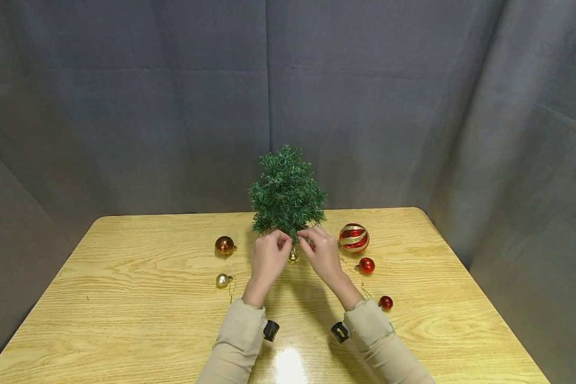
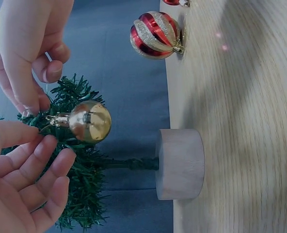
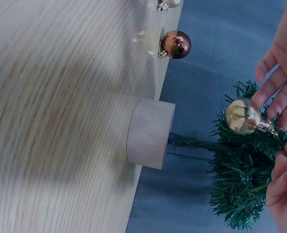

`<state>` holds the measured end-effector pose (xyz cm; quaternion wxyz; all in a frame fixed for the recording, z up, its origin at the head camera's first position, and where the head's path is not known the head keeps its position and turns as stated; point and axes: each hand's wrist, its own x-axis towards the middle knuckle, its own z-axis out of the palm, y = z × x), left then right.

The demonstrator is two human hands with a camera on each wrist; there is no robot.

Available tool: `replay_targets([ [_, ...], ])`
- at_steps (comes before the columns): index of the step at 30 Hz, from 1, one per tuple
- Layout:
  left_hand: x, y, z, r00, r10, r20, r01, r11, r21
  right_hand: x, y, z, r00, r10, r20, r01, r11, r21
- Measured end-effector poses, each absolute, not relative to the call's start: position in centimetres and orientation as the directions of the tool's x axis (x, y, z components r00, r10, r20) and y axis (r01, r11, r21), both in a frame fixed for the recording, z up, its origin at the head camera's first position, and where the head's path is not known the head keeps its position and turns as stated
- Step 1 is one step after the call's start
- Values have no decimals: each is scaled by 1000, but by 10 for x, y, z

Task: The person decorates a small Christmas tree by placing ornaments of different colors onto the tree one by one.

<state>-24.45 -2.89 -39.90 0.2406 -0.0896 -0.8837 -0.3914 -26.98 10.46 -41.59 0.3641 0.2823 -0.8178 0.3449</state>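
Observation:
A small green artificial Christmas tree [image 1: 288, 186] stands on a round wooden base [image 2: 181, 165]. A shiny gold Christmas ball [image 2: 91, 121] hangs by its cap against the lower front branches, between both hands. My left hand [image 1: 270, 253] pinches thumb and forefinger at the ball's thin string just above the cap, its other fingers loosely bent. From the other side my right hand [image 1: 322, 252] pinches the string at the branch, fingertips close to the left ones. The string itself is mostly hidden by fingers and needles.
On the wooden table [image 1: 163, 320], a bronze ball [image 1: 224, 245] and a pale gold ball [image 1: 223, 280] lie left of the tree. To its right lie a red-and-gold striped ball [image 1: 354, 238], a red ball [image 1: 366, 265] and a dark red ball [image 1: 386, 303]. Grey curtains [image 1: 182, 117] hang behind.

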Motion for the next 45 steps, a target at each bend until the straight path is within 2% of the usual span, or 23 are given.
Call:
replay_targets([
  [17, -241, -31, -401, -869, -43, 493, 344, 664, 664, -269, 111, -417, -550, -318, 772, -771, 549, -323],
  [28, -237, -33, -400, -871, -48, 490, 342, 657, 672, -268, 112, -408, -533, -320, 784, -782, 541, -310],
  [45, -228, -41, -404, -877, -63, 477, 327, 650, 686, -275, 103, -392, -476, -369, 799, -804, 550, -225],
])
